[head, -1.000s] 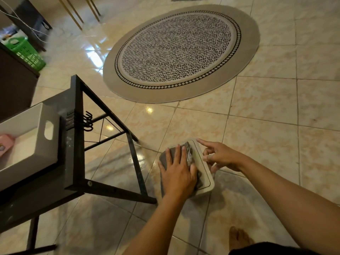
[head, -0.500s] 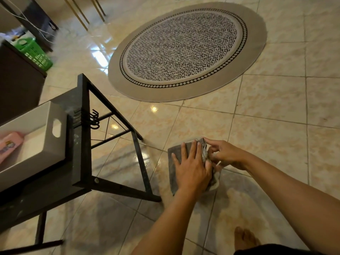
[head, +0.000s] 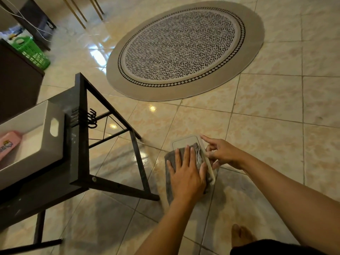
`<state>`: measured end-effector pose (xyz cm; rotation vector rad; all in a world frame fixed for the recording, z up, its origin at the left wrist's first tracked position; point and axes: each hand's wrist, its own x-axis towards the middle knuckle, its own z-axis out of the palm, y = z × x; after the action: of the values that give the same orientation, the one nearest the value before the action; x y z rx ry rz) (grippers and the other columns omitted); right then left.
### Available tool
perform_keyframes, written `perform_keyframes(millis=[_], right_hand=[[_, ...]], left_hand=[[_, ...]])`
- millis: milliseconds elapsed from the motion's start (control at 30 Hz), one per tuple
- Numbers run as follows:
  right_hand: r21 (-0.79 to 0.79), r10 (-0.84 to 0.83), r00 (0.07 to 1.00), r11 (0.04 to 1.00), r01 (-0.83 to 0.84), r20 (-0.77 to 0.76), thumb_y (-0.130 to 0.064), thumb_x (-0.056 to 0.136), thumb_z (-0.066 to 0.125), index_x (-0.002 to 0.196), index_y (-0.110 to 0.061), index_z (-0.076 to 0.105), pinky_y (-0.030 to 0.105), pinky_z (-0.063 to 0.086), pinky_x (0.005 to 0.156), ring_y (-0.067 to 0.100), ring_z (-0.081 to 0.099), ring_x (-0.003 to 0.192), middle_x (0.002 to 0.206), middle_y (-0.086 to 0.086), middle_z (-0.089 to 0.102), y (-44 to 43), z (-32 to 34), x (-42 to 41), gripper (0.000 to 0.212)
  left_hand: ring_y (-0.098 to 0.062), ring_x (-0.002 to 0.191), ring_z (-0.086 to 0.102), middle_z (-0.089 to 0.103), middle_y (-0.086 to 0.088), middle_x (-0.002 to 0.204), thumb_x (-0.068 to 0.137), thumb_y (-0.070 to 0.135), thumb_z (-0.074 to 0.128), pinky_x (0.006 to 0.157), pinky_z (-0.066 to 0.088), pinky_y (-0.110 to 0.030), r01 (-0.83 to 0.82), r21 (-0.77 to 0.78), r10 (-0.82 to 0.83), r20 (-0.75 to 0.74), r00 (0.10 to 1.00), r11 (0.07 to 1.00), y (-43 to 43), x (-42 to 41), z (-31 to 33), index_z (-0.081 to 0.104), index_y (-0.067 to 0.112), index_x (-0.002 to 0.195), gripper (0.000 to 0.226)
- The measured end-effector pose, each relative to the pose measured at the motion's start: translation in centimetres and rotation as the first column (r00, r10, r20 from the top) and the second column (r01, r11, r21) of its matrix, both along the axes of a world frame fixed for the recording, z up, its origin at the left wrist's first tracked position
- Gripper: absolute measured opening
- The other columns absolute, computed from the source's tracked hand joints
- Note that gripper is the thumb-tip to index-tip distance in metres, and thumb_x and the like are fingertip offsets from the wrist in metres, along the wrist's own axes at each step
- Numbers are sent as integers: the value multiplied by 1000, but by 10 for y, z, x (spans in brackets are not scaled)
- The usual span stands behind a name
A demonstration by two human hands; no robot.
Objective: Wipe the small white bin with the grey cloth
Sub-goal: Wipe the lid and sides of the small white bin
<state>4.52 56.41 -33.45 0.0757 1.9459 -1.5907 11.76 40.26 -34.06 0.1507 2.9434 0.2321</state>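
The small white bin (head: 186, 141) lies on the tiled floor with a broad flat side facing up. The grey cloth (head: 169, 178) is spread over its near part and hangs down to the floor on the left. My left hand (head: 186, 173) lies flat on the cloth, fingers spread, pressing it onto the bin. My right hand (head: 221, 153) steadies the bin at its right edge, with the index finger stretched along the far corner and the other fingers curled against the side. The bin's far end shows bare above the cloth.
A black metal-framed table (head: 81, 137) stands at the left, close to the bin, its foot bar near the cloth. On it sits a white tray (head: 47, 144) with a pink item (head: 8, 142). A round patterned rug (head: 184, 50) lies beyond. A green basket (head: 32, 51) is far left, and my bare foot (head: 240, 234) is near.
My left hand has slid the cloth back toward me, baring the bin's far end that the cloth covered half a second ago. My right hand stays at the right edge, index finger now straightened.
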Motion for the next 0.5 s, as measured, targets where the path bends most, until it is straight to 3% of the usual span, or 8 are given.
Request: perform_keyframes(millis=[67,233,400,500], right_hand=[[5,5,1000,1000,-5,-4,5,91,52,152,-30,24,36,59,62,18,52,64,76,7,49,0,1,-1,75],[-2,-25,1000,1000,25,-8,4,92,54,152,-28,24,35,59,62,21,56,67,84,12,50,-1,1,-1,75],[-15,-11,1000,1000,11,17,2,93,55,152,-31,24,33,58,62,18,56,66,84,10,50,1,3,-1,74],[-37,23,998,999,-21,51,5,92,53,152,-33,21,30,56,62,20,56,71,87,9,51,4,4,0,78]], left_hand=[[-22,143,-29,-18,6,160,92,63,-4,114,-17,-54,17,27,-17,0,1000,999,6,6,0,-6,28,153,71],[-22,143,-26,-16,6,160,97,57,5,116,-6,-58,-4,-2,4,-3,1000,1000,1,-9,-5,-7,27,153,65],[-23,144,-24,-13,7,161,93,58,-6,115,-8,-58,-5,31,5,-10,1000,1000,8,10,-1,-5,27,154,68],[-22,144,-24,-15,7,160,98,54,5,116,-7,-58,7,15,-7,-3,1000,1000,8,-3,-3,-7,27,153,62]])
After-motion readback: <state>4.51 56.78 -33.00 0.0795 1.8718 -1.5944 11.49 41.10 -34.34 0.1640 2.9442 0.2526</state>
